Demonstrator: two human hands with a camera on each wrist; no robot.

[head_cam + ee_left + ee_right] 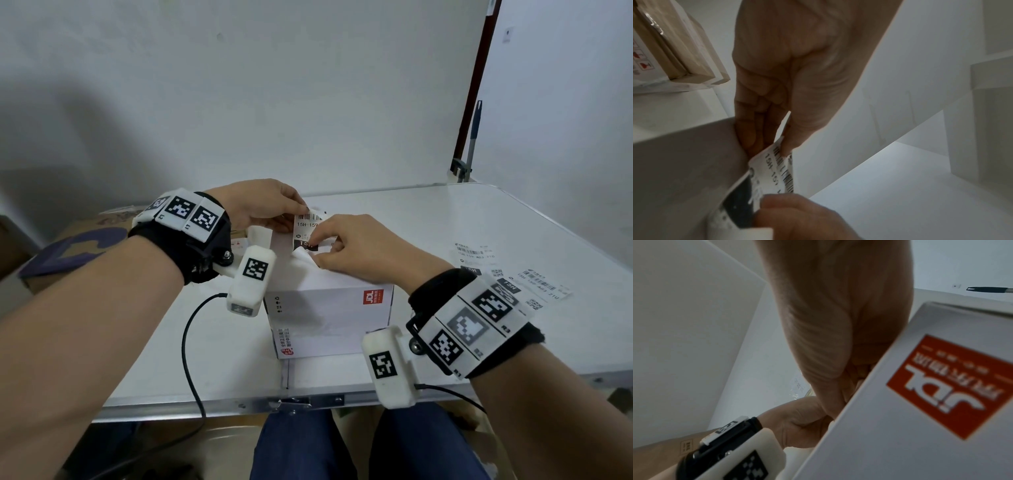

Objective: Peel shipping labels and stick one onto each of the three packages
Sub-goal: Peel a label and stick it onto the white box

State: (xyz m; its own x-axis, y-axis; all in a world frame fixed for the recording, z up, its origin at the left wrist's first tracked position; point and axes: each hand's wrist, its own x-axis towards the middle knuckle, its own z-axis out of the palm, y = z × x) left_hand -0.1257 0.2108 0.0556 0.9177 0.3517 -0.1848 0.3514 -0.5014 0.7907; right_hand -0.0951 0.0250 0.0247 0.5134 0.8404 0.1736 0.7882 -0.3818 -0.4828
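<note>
Head view shows a white table (445, 219), the largest thing here, with a metal front edge and latch nearest the person. On it, close to the front edge, stands a white package (329, 308) bearing a red JDL logo on its near side; the right wrist view shows that logo (953, 386) close up. A brown cardboard box (68, 246) with blue print sits off the table's left side, partly behind the left forearm. At the far right corner a red pole (474, 85) and a blue-handled tool (474, 137) lean against the wall.

2 loose shipping labels (544, 284) lie flat on the table, right of the package and just beyond the right wrist.

Above the package's top, both hands share 1 label (308, 228) printed with a barcode and "15H". The left hand (263, 205) pinches its upper edge between thumb and fingers, as the left wrist view confirms (777, 164). The right hand (356, 246) pinches the lower part, where a white corner (303, 257) curls away from the printed sheet. Whether that corner is backing or label cannot be told.
</note>
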